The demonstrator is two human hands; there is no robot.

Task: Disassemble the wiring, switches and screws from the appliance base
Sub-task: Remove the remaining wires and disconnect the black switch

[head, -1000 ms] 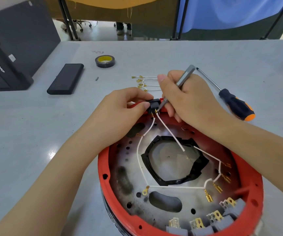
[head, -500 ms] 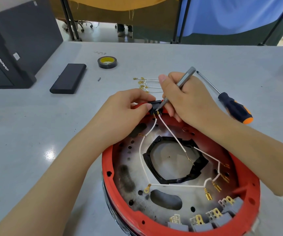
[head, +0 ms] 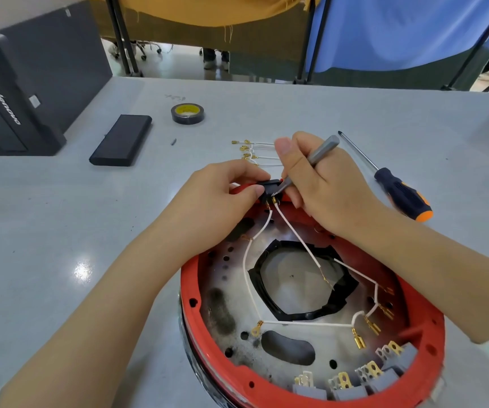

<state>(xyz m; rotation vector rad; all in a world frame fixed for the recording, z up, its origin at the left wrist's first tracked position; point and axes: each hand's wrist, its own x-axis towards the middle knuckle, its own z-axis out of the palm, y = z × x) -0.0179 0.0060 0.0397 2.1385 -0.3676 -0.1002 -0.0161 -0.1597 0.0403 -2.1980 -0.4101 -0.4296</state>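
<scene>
Grey and faintly glossy, the bench (head: 60,231) runs back to a yellow cloth and a blue cloth hung on dark frames. At its far left edge stands a black computer case (head: 22,83), with a flat black block (head: 121,140) lying just beside it. Farther along, toward the far edge, sits a roll of black tape (head: 187,113) with a yellow core. At the near edge, middle to right, rests the appliance base (head: 311,387), a red ring around a metal plate crossed by white wires (head: 305,323), with grey switches (head: 352,384) along its near rim. The left hand (head: 219,201) pinches a small black switch (head: 269,188) at the ring's far rim. The right hand (head: 322,187) grips a slim grey tool (head: 322,151), its tip touching that switch. Behind the hands lie loose wires with gold terminals (head: 252,151). Right of them lies a screwdriver (head: 399,191) with a black and orange handle.
</scene>
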